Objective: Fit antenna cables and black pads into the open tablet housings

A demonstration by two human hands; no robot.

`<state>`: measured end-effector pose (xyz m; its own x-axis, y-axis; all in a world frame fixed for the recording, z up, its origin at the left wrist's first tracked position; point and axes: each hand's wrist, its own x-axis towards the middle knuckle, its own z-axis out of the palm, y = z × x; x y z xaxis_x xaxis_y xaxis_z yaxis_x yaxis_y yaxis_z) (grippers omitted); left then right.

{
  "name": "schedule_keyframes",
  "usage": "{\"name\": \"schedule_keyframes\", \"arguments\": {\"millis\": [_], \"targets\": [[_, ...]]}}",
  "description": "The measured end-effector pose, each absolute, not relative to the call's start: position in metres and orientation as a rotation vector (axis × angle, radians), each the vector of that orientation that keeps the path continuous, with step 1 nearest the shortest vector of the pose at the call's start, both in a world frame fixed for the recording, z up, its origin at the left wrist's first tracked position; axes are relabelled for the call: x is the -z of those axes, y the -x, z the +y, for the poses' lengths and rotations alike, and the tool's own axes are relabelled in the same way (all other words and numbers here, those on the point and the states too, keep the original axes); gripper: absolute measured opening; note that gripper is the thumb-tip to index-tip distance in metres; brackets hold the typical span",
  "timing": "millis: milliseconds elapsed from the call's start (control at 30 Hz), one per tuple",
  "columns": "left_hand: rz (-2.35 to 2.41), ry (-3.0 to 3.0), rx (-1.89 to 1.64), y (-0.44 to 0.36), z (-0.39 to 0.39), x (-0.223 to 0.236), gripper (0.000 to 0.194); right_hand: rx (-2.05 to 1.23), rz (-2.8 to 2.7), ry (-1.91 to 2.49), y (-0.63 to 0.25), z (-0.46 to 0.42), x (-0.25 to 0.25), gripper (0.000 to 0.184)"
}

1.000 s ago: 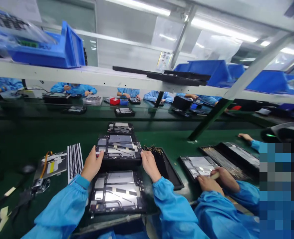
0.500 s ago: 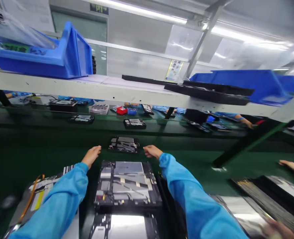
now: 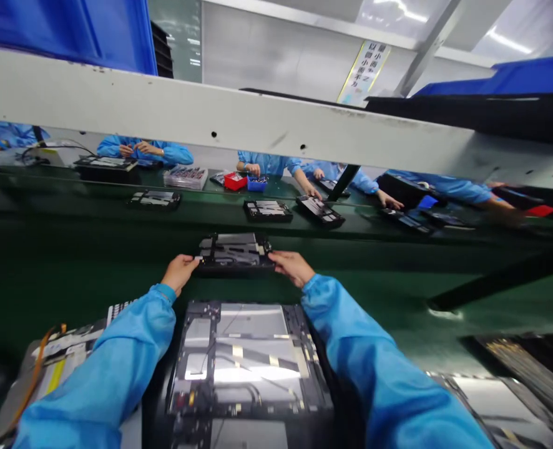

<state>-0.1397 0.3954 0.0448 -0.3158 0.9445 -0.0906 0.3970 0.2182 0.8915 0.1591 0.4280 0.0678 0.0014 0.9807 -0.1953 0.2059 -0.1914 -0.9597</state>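
Note:
At the far side of the green bench, my left hand (image 3: 181, 272) and my right hand (image 3: 293, 267) grip a dark open-backed tablet housing (image 3: 234, 249) by its two short sides. Silver panels and dark strips show on its upper face. Closer to me lies a larger-looking tablet housing (image 3: 253, 349) of the same sort, between my forearms. Part of another tablet housing (image 3: 251, 434) shows below it at the bottom edge. Fingers of both hands are closed on the housing's edges, with the fingertips underneath partly hidden.
A white shelf beam (image 3: 173, 109) crosses above my hands, with a blue bin (image 3: 70, 34) on it. Left lies a grey panel with an orange cable (image 3: 40, 368). Right are a partly visible housing (image 3: 487, 399) and a dark post (image 3: 482, 274). Across, co-workers handle similar housings (image 3: 321, 210).
My hands let go of the nearer housing, reached forward, and closed on the one farther back. The view has shifted, and a co-worker opposite has set a hand on a housing there.

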Motion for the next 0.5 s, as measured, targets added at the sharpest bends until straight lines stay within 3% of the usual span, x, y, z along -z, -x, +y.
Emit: {"name": "schedule_keyframes", "arguments": {"millis": [133,300,400,500], "targets": [[1.760,-1.366,-1.212,0.142,0.317,-0.113,0.034,-1.127,-1.284,1.403,-0.177,0.366,-0.133,0.039],[1.697,-1.511,-1.395,0.141,0.168,-0.192,0.038,-0.782,-1.435,1.238,-0.181,0.206,-0.188,0.044],[1.773,-1.565,-1.370,0.137,0.063,-0.191,0.045,-0.627,-1.393,1.375,-0.180,0.093,-0.174,0.045],[1.770,-1.504,-1.240,0.130,-0.024,-0.142,0.049,-0.667,-1.284,1.555,-0.187,0.005,-0.122,0.049]]}}
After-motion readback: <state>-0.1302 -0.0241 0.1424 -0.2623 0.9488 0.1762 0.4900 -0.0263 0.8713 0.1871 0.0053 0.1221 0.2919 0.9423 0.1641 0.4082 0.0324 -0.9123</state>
